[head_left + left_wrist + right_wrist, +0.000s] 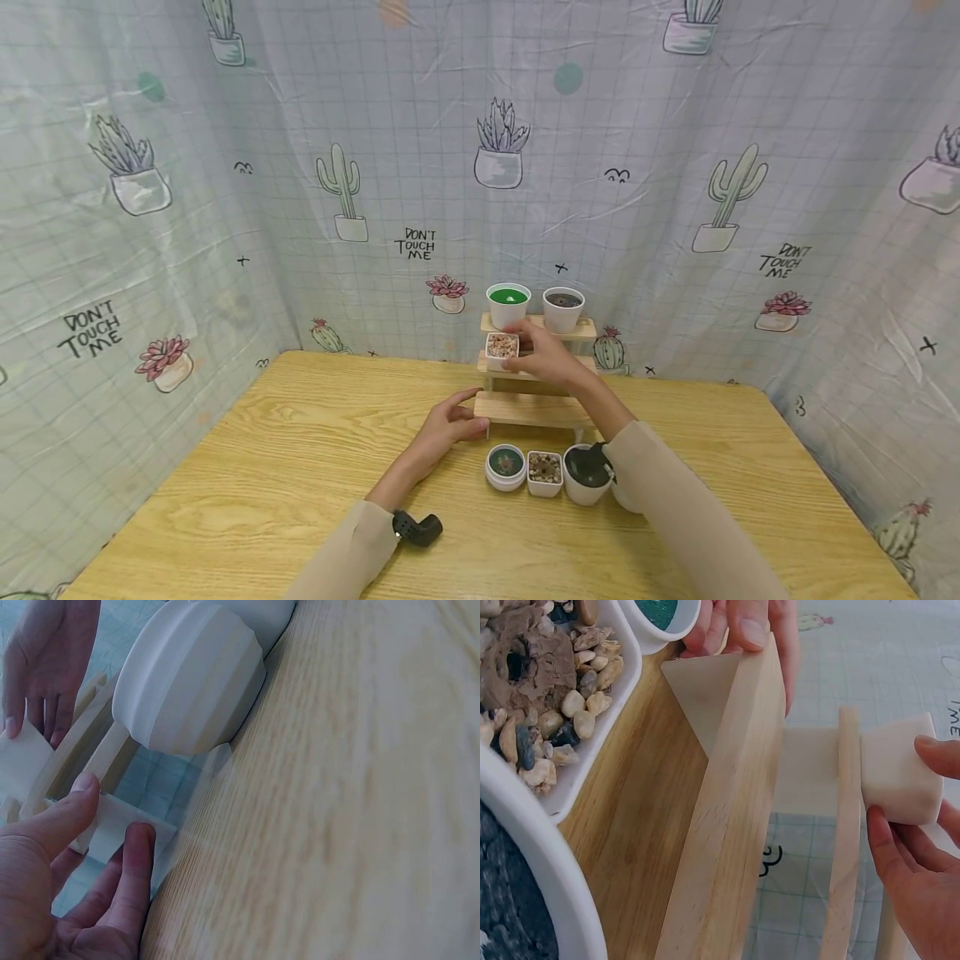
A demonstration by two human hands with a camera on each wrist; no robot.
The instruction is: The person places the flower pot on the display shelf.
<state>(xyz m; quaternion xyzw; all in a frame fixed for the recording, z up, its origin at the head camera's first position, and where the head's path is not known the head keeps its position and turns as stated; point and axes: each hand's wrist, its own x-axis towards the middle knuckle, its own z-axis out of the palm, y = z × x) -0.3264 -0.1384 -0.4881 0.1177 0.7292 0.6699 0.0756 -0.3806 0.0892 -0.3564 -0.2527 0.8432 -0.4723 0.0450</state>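
Observation:
My right hand (pixel 551 358) grips a small square white pot (pixel 502 347) filled with pale pebbles, at the left end of the middle step. In the right wrist view this pot (pixel 904 772) touches the step's plank, thumb on one side and fingers on the other. My left hand (pixel 447 431) holds the left end of the lowest step of a three-tier wooden stand (pixel 531 409). Seen from the left wrist, its thumb lies on the plank and its fingers bend round the white side support (pixel 112 825).
On the top step stand a white pot with a green surface (pixel 508 307) and one with a dark fill (pixel 563 310). Before the stand are a round teal-filled pot (pixel 506 467), a square pebble pot (pixel 544 473), a dark-filled pot (pixel 587 477) and another, partly behind the right sleeve.

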